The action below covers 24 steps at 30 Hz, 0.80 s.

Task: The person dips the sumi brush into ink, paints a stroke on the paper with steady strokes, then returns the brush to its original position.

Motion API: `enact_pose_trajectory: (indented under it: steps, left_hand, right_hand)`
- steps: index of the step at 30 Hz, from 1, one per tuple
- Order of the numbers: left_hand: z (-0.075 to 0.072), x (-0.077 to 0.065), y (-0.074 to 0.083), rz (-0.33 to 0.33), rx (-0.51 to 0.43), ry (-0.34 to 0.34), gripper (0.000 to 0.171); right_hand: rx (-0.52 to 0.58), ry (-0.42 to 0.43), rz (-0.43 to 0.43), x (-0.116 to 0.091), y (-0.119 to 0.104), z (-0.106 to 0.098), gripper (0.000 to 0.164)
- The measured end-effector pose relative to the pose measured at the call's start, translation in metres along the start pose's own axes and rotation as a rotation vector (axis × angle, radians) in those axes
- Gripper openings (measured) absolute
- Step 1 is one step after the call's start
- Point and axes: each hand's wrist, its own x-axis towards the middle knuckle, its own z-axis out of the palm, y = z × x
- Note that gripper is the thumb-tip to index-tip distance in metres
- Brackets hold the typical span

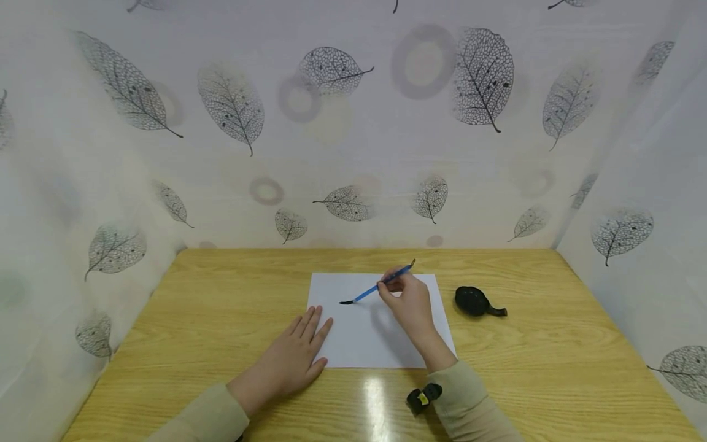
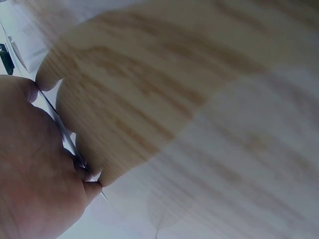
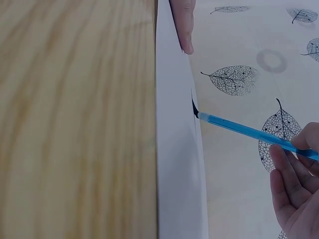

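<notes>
A white sheet of paper (image 1: 353,344) lies on the wooden table. My right hand (image 1: 411,304) pinches a blue paintbrush (image 1: 367,293) above the sheet, its dark bristles pointing left and down at the paper. In the right wrist view the brush (image 3: 239,128) slants across, its black tip at the sheet (image 3: 177,149); whether a painted mark lies under the tip I cannot tell. My left hand (image 1: 295,356) rests with straight, spread fingers on the sheet's left edge. The left wrist view shows that hand (image 2: 40,159) at the sheet's edge, fingers mostly hidden.
A small black pan-shaped dish (image 1: 472,301) with a short handle stands on the table (image 1: 525,368), right of the sheet. A black wrist camera (image 1: 424,398) sits at my right cuff. Leaf-patterned curtains (image 1: 353,141) enclose the table's back and sides.
</notes>
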Motion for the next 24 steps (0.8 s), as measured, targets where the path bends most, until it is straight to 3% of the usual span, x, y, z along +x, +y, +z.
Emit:
enact_pose_trajectory:
  steps: [24]
  left_hand:
    - [0.000,0.000,0.000,0.005,-0.008,0.002,0.070]
  right_hand:
    - [-0.016,0.034,0.017,0.002,0.009,-0.018,0.011]
